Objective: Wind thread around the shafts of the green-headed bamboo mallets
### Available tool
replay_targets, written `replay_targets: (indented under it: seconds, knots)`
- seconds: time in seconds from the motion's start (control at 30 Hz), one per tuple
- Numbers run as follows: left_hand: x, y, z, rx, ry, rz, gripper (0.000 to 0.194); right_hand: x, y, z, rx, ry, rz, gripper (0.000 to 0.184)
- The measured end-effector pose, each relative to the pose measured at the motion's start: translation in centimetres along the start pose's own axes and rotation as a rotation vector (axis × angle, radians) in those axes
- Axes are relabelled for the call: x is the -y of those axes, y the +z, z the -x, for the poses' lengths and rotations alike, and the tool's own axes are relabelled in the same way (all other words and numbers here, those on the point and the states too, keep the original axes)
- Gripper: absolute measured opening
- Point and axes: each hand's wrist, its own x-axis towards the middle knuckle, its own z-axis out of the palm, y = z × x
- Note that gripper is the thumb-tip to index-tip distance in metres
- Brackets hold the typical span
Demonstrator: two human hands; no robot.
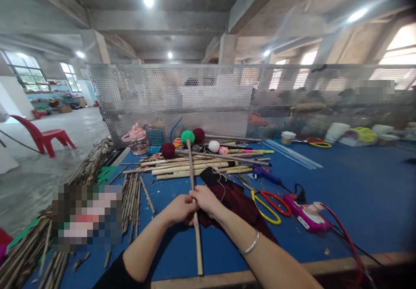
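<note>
My left hand [179,209] and my right hand [207,201] meet at the middle of a long wooden stick [198,252], both closed around it. Its upper half looks grey and covered, while the lower half is bare pale wood. The far tip overlaps a green ball [187,136]; whether they are joined I cannot tell. Dark maroon cloth [224,198] lies under and beside my right hand. To the right are scissors [267,202] with red and yellow handles. Behind my hands rest several pale sticks [195,167].
Thin twigs [131,198] are piled at the left. A blue glue gun [267,174] and a magenta power strip [308,215] with cables sit at the right. Dark red [168,150] and white balls [213,146] and a pink-lidded jar [138,141] stand before a perforated metal screen [175,94].
</note>
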Motion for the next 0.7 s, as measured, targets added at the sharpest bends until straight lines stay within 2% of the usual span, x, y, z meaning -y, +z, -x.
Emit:
replay_targets:
  seconds: [0.13, 0.2, 0.3, 0.37, 0.4, 0.47, 0.53, 0.63, 0.7]
  knots:
    - [-0.1, 0.5, -0.1, -0.208, 0.012, 0.059, 0.026, 0.0, -0.2, -0.4, -0.036, -0.031, -0.005, 0.023]
    - [-0.2, 0.5, 0.2, -0.246, 0.053, 0.111, 0.030, 0.1, -0.9, -0.6, 0.081, 0.016, -0.113, 0.024]
    - [-0.7, 0.1, 1.1, -0.108, 0.068, 0.244, 0.033, 0.3, -2.6, -0.8, 0.396, 0.094, -0.302, 0.026]
    - [-1.1, -0.1, 1.8, -0.013, 0.037, 0.346, 0.035, 0.2, -3.5, -0.8, 0.519, 0.099, -0.356, 0.028]
    - [-1.2, -0.1, 2.0, 0.018, 0.018, 0.387, 0.037, 0.1, -3.7, -0.9, 0.536, 0.092, -0.368, 0.029]
    - [-1.1, -0.1, 2.1, 0.036, -0.016, 0.412, 0.039, -0.2, -3.4, -1.0, 0.520, 0.068, -0.363, 0.030]
    - [-0.6, 0.1, 1.8, -0.041, -0.009, 0.333, 0.040, -0.7, -2.6, -1.2, 0.429, 0.031, -0.346, 0.029]
    - [0.1, 0.4, 1.1, -0.226, 0.069, 0.166, 0.039, -1.1, -1.5, -1.4, 0.266, -0.015, -0.320, 0.029]
    - [0.2, 0.4, 1.1, -0.214, 0.073, 0.192, 0.037, -0.9, -1.6, -1.4, 0.275, -0.006, -0.315, 0.029]
